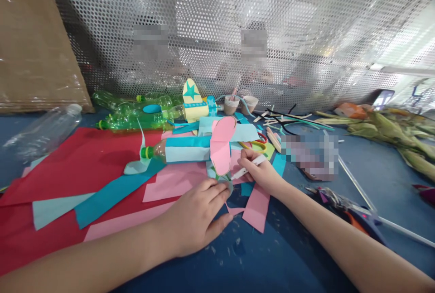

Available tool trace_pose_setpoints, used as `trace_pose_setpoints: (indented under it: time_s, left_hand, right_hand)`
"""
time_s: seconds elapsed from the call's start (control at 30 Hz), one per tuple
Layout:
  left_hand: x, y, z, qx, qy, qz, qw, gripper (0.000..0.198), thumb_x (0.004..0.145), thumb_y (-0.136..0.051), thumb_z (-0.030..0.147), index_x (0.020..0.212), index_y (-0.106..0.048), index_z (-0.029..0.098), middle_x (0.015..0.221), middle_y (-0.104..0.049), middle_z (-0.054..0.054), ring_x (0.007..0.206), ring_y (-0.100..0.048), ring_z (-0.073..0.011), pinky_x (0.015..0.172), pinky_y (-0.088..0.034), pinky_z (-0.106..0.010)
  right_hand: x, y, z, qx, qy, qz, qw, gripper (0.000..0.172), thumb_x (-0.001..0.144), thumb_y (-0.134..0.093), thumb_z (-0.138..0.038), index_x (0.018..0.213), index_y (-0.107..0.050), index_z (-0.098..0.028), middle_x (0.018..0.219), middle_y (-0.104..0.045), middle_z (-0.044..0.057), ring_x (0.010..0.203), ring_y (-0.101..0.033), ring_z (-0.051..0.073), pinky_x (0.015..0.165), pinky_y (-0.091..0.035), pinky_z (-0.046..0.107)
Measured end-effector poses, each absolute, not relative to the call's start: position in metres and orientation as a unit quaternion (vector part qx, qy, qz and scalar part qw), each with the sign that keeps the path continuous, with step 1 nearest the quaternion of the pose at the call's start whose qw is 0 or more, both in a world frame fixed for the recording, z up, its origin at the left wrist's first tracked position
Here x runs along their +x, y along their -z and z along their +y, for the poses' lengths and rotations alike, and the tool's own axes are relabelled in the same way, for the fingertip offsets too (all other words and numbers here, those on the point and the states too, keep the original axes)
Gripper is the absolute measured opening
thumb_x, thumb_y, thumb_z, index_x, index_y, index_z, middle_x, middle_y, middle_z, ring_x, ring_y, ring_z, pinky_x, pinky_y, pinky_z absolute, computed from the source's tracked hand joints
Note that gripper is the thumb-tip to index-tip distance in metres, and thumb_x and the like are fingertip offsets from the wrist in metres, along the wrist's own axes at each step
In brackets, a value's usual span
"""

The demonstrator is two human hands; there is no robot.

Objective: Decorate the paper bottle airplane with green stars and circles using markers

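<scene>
- While the right hand is pinching a white pen in a closed grip, the left hand is lying flat, grasping nothing visible, presumably steadying a pale piece on the bench.
- The pen is slanting near the pink cutout.
- The left hand is partly hiding the piece; blur is obscuring pen-tip contact.

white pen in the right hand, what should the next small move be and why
Probably a short, light stroke with the white pen while the left hand steadies the small pale piece: the right hand grips the pen with its tip close above that piece, and the left fingertips rest against it.
</scene>
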State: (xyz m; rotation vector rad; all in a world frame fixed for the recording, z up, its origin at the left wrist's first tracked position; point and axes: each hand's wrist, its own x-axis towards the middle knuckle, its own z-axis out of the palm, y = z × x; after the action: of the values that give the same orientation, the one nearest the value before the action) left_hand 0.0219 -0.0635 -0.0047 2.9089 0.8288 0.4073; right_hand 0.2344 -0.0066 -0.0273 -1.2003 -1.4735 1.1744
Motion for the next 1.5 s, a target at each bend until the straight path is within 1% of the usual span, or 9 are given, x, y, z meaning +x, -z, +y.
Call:
trace_pose_setpoints:
  time_s: [0.1, 0.27, 0.63, 0.8, 1.03, 1.17, 1.27, 1.4, 1.5]
  left_hand:
    - [0.0211, 0.0049, -0.0632, 0.951, -0.131, 0.277, 0.041, 0.047, 0.103, -0.037, 0.036, 0.132, -0.059, 0.006, 0.133, -0.066, -0.016, 0.119, -0.060, -0.0308, 0.101, -0.052, -0.045]
    - [0.0211, 0.0060, -0.0629, 0.951, -0.137, 0.274, 0.041, 0.048, 0.103, -0.037, 0.036, 0.132, -0.059, 0.006, 0.132, -0.066, -0.017, 0.118, -0.061, -0.0309, 0.100, -0.052, -0.046]
    - [0.0220, 0.0068, -0.0635, 0.949, -0.153, 0.272, 0.043, 0.048, 0.104, -0.031, 0.037, 0.129, -0.060, 0.007, 0.130, -0.067, -0.017, 0.121, -0.060, -0.0298, 0.104, -0.050, -0.047]
    - [0.0217, 0.0072, -0.0634, 0.948, -0.156, 0.275, 0.029, 0.047, 0.104, -0.033, 0.038, 0.126, -0.062, 0.008, 0.126, -0.068, -0.018, 0.118, -0.061, -0.0304, 0.101, -0.052, -0.047]
    - [0.0221, 0.0036, -0.0634, 0.950, -0.155, 0.271, 0.024, 0.053, 0.105, -0.026, 0.039, 0.124, -0.063, 0.006, 0.122, -0.070, -0.017, 0.114, -0.062, -0.0299, 0.099, -0.053, -0.046]
    - [0.0228, 0.0041, -0.0638, 0.949, -0.153, 0.273, 0.032, 0.051, 0.105, -0.029, 0.039, 0.125, -0.063, 0.006, 0.124, -0.069, -0.018, 0.115, -0.062, -0.0304, 0.099, -0.053, -0.046]
    - [0.0229, 0.0047, -0.0636, 0.949, -0.153, 0.272, 0.036, 0.049, 0.104, -0.031, 0.038, 0.126, -0.062, 0.007, 0.125, -0.069, -0.018, 0.116, -0.061, -0.0305, 0.100, -0.052, -0.047]
    - [0.0226, 0.0046, -0.0633, 0.950, -0.152, 0.270, 0.034, 0.050, 0.104, -0.030, 0.038, 0.126, -0.062, 0.006, 0.124, -0.069, -0.019, 0.115, -0.062, -0.0310, 0.099, -0.053, -0.047]
    - [0.0224, 0.0054, -0.0633, 0.950, -0.151, 0.272, 0.034, 0.048, 0.104, -0.032, 0.038, 0.127, -0.062, 0.008, 0.125, -0.069, -0.017, 0.117, -0.061, -0.0300, 0.101, -0.052, -0.046]
  right_hand:
    - [0.2348, 0.0282, -0.0061, -0.487, -0.468, -0.594, 0.437, 0.027, 0.077, -0.058, -0.035, 0.059, -0.040, -0.025, 0.035, -0.042, -0.009, 0.034, -0.034, 0.009, 0.041, -0.024, 0.024]
    - [0.2351, 0.0286, -0.0055, -0.494, -0.461, -0.595, 0.435, 0.027, 0.076, -0.057, -0.035, 0.057, -0.040, -0.025, 0.035, -0.041, -0.009, 0.035, -0.033, 0.009, 0.041, -0.025, 0.024]
    - [0.2345, 0.0279, -0.0061, -0.493, -0.463, -0.596, 0.433, 0.026, 0.075, -0.056, -0.035, 0.058, -0.039, -0.025, 0.035, -0.039, -0.009, 0.034, -0.032, 0.009, 0.040, -0.024, 0.024]
    - [0.2336, 0.0265, -0.0068, -0.492, -0.468, -0.593, 0.433, 0.026, 0.075, -0.056, -0.036, 0.059, -0.040, -0.025, 0.035, -0.041, -0.009, 0.034, -0.033, 0.009, 0.040, -0.024, 0.023]
    - [0.2332, 0.0266, -0.0060, -0.486, -0.471, -0.592, 0.437, 0.028, 0.076, -0.057, -0.037, 0.058, -0.039, -0.025, 0.035, -0.041, -0.009, 0.035, -0.035, 0.009, 0.040, -0.024, 0.023]
    - [0.2335, 0.0279, -0.0056, -0.485, -0.471, -0.592, 0.438, 0.028, 0.077, -0.059, -0.038, 0.060, -0.041, -0.025, 0.037, -0.045, -0.009, 0.035, -0.036, 0.009, 0.041, -0.024, 0.023]
    - [0.2336, 0.0290, -0.0053, -0.486, -0.472, -0.592, 0.438, 0.029, 0.077, -0.059, -0.037, 0.060, -0.040, -0.025, 0.036, -0.043, -0.009, 0.035, -0.036, 0.009, 0.041, -0.024, 0.023]
    - [0.2336, 0.0299, -0.0044, -0.488, -0.469, -0.592, 0.437, 0.027, 0.078, -0.059, -0.038, 0.063, -0.041, -0.025, 0.037, -0.046, -0.009, 0.035, -0.036, 0.010, 0.040, -0.024, 0.024]
    - [0.2334, 0.0306, -0.0036, -0.488, -0.469, -0.593, 0.437, 0.029, 0.079, -0.059, -0.040, 0.063, -0.039, -0.025, 0.037, -0.044, -0.009, 0.035, -0.036, 0.010, 0.041, -0.026, 0.024]
